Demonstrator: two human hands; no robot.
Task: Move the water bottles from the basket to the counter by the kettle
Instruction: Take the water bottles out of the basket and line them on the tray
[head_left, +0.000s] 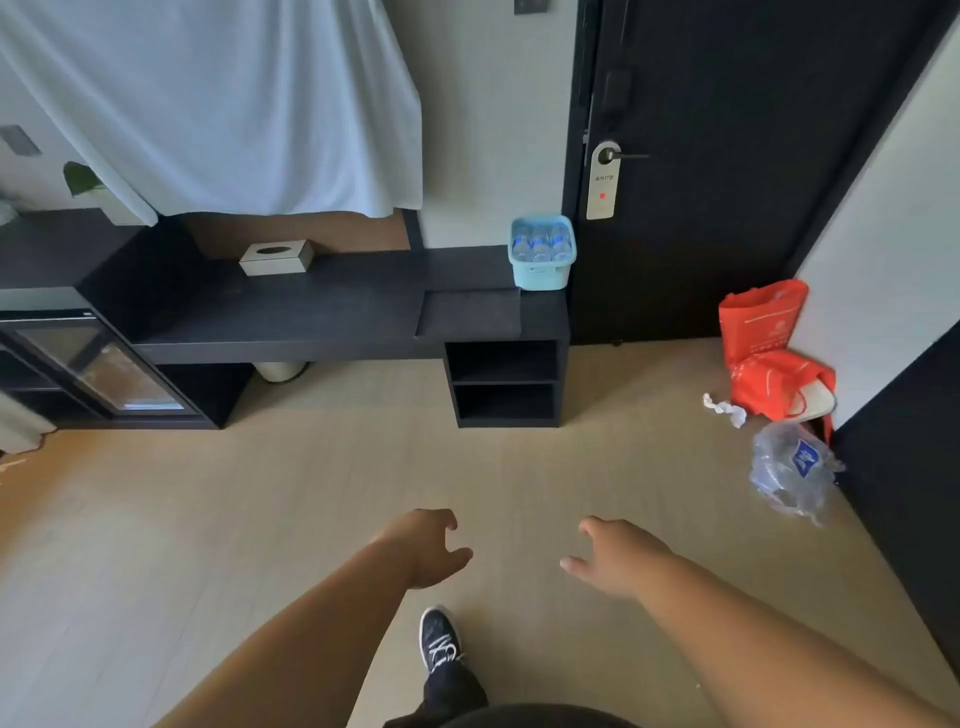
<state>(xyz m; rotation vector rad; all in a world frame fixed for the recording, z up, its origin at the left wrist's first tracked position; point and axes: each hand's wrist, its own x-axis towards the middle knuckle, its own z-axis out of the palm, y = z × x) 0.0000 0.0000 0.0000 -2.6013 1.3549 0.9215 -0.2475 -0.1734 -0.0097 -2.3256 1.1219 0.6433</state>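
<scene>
While basket (542, 270) sits at counter (311, 312) edge, floor (260, 493) open

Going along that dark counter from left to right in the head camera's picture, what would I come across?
Glass-fronted cabinet → tissue box → blue basket holding the water bottles → door hanger on the dark door. No kettle shows in this view.

Light-blue basket (542, 275) at counter's (311, 306) right end beside door, three clear blue-labelled bottles (540, 244) upright inside
</scene>
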